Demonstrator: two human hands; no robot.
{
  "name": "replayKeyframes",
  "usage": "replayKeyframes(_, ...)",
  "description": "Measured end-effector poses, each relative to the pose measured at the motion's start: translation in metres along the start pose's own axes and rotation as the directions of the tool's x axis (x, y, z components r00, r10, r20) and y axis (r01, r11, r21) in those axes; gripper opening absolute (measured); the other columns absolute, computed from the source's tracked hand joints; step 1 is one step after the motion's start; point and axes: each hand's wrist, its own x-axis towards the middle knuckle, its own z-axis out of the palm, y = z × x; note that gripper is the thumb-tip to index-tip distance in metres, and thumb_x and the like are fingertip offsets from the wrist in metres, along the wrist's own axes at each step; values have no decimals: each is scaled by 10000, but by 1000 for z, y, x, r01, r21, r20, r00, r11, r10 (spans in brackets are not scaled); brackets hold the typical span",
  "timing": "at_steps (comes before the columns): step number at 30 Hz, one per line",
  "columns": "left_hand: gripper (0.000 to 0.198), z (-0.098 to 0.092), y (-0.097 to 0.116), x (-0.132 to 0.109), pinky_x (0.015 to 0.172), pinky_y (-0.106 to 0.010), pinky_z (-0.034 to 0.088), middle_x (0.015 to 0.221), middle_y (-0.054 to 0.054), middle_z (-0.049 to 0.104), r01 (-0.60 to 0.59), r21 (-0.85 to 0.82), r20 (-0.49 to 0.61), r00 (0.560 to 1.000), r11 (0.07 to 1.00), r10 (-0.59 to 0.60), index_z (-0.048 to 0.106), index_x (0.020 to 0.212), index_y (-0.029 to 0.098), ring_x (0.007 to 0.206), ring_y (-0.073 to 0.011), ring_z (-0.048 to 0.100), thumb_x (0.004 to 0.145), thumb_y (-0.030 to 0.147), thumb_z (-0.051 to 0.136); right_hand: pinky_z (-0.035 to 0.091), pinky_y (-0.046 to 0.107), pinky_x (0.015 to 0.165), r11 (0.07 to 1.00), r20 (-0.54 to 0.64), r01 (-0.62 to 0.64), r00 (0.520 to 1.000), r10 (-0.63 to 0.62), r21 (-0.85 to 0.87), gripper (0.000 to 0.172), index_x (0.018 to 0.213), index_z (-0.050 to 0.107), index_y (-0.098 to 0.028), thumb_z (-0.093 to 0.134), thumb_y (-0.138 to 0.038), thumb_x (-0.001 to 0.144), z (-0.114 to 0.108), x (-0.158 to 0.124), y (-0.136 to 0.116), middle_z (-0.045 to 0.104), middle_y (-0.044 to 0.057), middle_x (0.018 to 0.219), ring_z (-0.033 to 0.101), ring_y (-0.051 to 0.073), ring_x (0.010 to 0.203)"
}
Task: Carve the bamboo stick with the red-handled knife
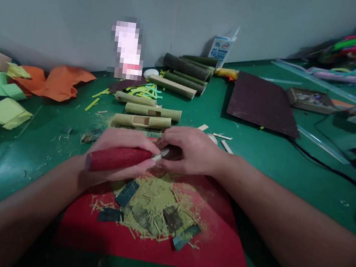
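My left hand is closed around a knife with a thick red handle. Its short metal blade points right, toward my right hand. The fingers of that hand are curled together around the blade's tip, and what they hold is mostly hidden. A small pale piece shows between the two hands. Under them lies a red sheet with a heap of bamboo shavings and dust. Several dark green bark chips rest on the heap and around it.
Beyond my hands lie notched bamboo tubes and darker uncut ones. A dark brown board and a small tray are at right. Orange paper and green paper lie left. A black cable crosses the right side.
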Motion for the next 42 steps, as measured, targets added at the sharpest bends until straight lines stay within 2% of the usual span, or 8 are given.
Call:
replayKeyframes(3,81,6,0,-1,683,-299,560,842,-24,763,-11,38,-60,998,999,13,711,874,252,737,-183,711,806,213,689,372,274,689,1000,-19,7,1000,-7,11,219,913,714,-184,707,-362,785,0,0,2,671,27,857,599,168,804)
replayKeyframes(6,62,7,0,-2,628,-291,543,784,-29,738,8,-4,-82,997,1000,-8,690,833,233,678,-172,685,796,197,655,374,273,695,1000,-17,18,1000,-18,16,266,961,731,-186,715,-397,800,-1,0,4,683,32,885,605,168,819)
replayKeyframes(15,69,-2,-3,-8,504,-238,453,642,19,656,-49,16,-90,995,999,51,648,758,229,539,-118,581,772,167,619,391,272,712,999,-23,39,999,-38,31,278,965,745,-190,727,-415,803,-2,-1,6,708,38,915,627,172,840)
replayKeyframes(18,66,-4,-4,-11,538,-249,483,680,14,684,-67,33,-94,993,997,69,656,771,237,585,-133,620,779,178,627,394,276,720,999,-14,23,1000,-22,32,278,971,745,-193,733,-408,796,-2,0,5,710,39,922,628,175,844)
replayKeyframes(23,80,-4,-5,-13,619,-249,525,802,3,740,30,21,-186,982,999,-26,711,868,239,677,-138,671,833,208,646,380,275,700,1000,-7,1,1000,0,22,286,973,742,-181,753,-390,778,-2,0,2,695,33,894,613,167,821)
replayKeyframes(29,131,-3,-2,-4,665,-282,571,924,-29,778,74,-52,-17,997,996,-75,732,969,244,799,-195,735,842,259,707,354,268,664,1000,-26,-5,1000,5,13,223,886,711,-184,747,-369,766,-1,0,1,648,4,805,580,147,759)
replayKeyframes(37,149,-1,-4,-4,715,-260,588,977,-46,786,75,-87,-20,997,993,-77,747,971,224,867,-201,748,826,257,742,359,270,667,1000,-18,-18,1000,19,8,196,877,709,-174,741,-322,753,-2,1,0,653,9,812,591,153,773)
replayKeyframes(42,178,-1,-7,-8,753,-255,589,1010,-33,780,142,-102,-37,989,985,-147,749,1013,230,871,-181,738,838,259,735,360,271,666,1000,-25,-22,999,22,7,231,857,703,-169,746,-368,748,0,1,0,647,12,802,594,159,773)
